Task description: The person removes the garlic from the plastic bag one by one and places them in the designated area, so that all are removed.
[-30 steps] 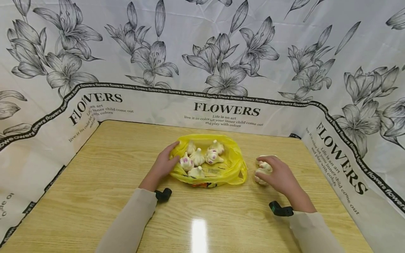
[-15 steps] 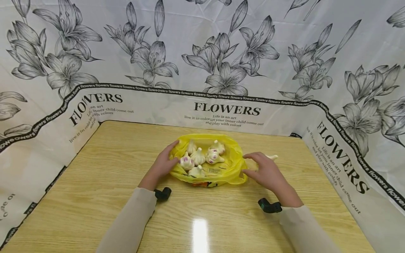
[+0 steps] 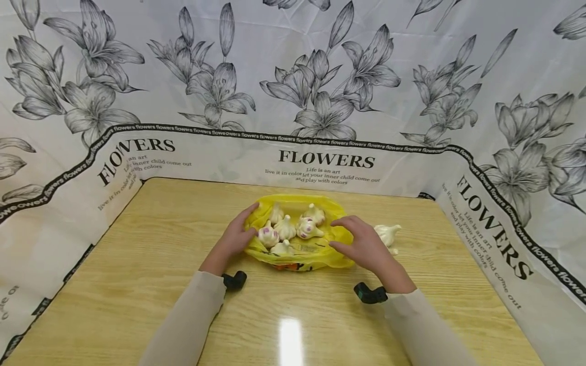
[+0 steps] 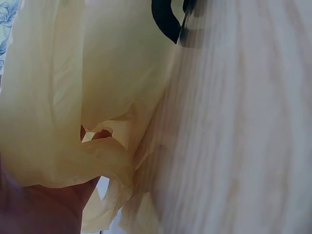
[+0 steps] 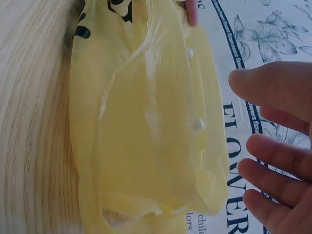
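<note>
A yellow plastic bag (image 3: 316, 259) lies on the table with its mouth spread upward. Inside it are several white garlic bulbs (image 3: 286, 229), some with purple marks. My left hand (image 3: 233, 235) holds the bag's left rim, its thumb at the inner side; in the left wrist view the yellow film covers much of that hand. Over the bag's right side reaches my right hand (image 3: 363, 245), thumb and fingers apart. The right wrist view shows nothing between these fingers (image 5: 273, 151). To the right of that hand, a garlic bulb (image 3: 387, 234) rests on the table, with part of another beside it.
The wooden table (image 3: 151, 284) extends around the bag. White cloth walls (image 3: 220, 157) with flower prints enclose its back and sides. Black wrist cameras (image 3: 370, 293) sit at both wrists, close above the tabletop.
My right hand has moved left from the loose garlic bulbs to above the bag's right side, uncovering the bulbs on the table. The left hand has stayed on the bag's rim.
</note>
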